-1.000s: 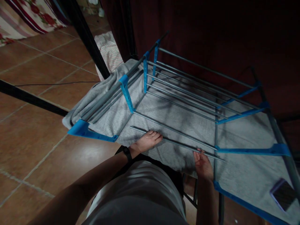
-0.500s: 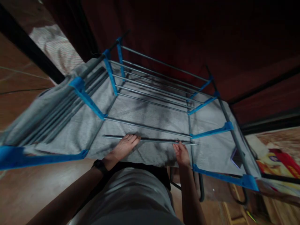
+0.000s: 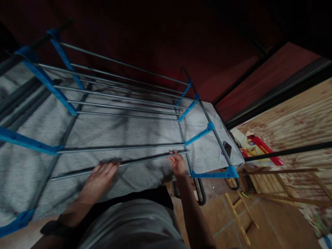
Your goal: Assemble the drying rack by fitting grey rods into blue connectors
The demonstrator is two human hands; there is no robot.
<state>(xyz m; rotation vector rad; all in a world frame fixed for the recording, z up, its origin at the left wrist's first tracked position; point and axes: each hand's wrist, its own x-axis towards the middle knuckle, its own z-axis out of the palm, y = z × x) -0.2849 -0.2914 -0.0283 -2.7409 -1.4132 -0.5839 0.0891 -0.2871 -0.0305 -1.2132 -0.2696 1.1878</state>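
Observation:
A loose grey metal tube (image 3: 145,160) lies slantwise across the front of a rack frame. My left hand (image 3: 102,176) is wrapped over its left part, palm down. Near its right end, my right hand (image 3: 177,164) pinches the tube between thumb and fingers. The rack has blue plastic brackets (image 3: 198,134) on dark side tubes, joined by several grey crossbars (image 3: 121,99). One crossbar (image 3: 121,147) runs just behind the loose tube. The tube's right tip reaches the right side tube, close to a blue bracket; whether they touch I cannot tell.
The rack rests on a grey cloth-covered surface (image 3: 124,133). A phone (image 3: 226,149) lies on the right of it. Spare dark tubes (image 3: 23,100) are at the left. A red and yellow package (image 3: 259,148) and wooden frames (image 3: 240,211) stand beyond the right edge.
My view has swung to the right. The tube's right end has come nearer the right side tube, and the tube now slants more. Both hands have stayed on it.

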